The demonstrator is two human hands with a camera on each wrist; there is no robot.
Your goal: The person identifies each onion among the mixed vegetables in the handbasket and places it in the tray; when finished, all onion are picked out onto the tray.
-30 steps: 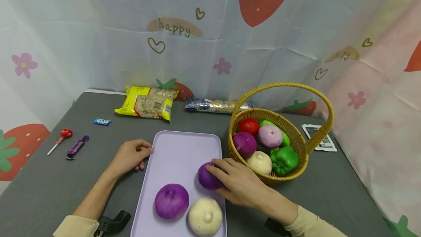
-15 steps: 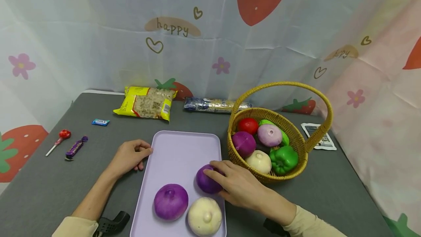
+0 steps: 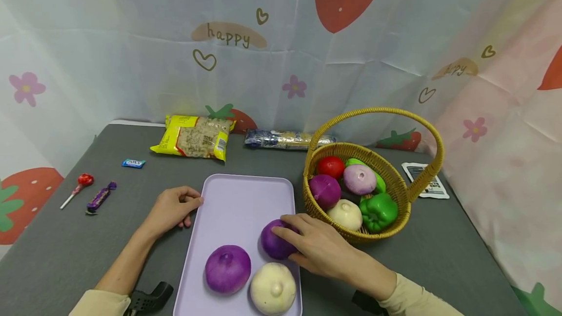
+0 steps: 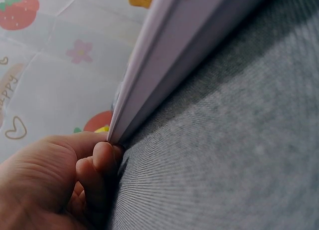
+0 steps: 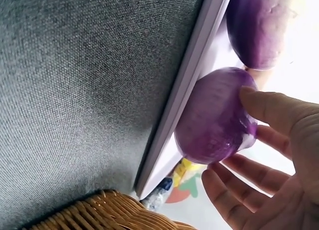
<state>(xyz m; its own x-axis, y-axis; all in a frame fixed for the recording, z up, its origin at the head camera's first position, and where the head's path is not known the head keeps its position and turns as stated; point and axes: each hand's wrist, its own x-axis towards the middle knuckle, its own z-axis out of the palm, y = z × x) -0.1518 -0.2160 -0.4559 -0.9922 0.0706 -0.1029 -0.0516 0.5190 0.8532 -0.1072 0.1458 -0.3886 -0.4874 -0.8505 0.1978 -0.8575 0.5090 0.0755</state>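
Observation:
In the head view, a lilac tray [image 3: 246, 199] lies on the grey table in front of the person. The left hand [image 3: 171, 211] pinches its left rim between thumb and fingers; the left wrist view shows the thumb [image 4: 89, 141] at the rim's corner. At the tray's right side, the right hand [image 3: 322, 247] holds a small purple onion [image 3: 273, 240], with thumb and fingers spread around it. A bigger purple onion [image 3: 227, 269] and a white onion [image 3: 273, 288] sit on the tray's near half. The right palm is hidden from above.
A wicker basket [image 3: 430, 177] with several vegetables, among them a green bell pepper [image 3: 379, 212] and a tomato [image 3: 331, 167], stands right of the tray. Behind lie a yellow snack bag [image 3: 195, 136] and a long shiny packet [image 3: 281, 139]. A lollipop [image 3: 83, 180] and wrapped candies are at left.
The right hand and the small purple onion have shifted slightly toward the near side of the tray. The left hand stays at the tray's rim.

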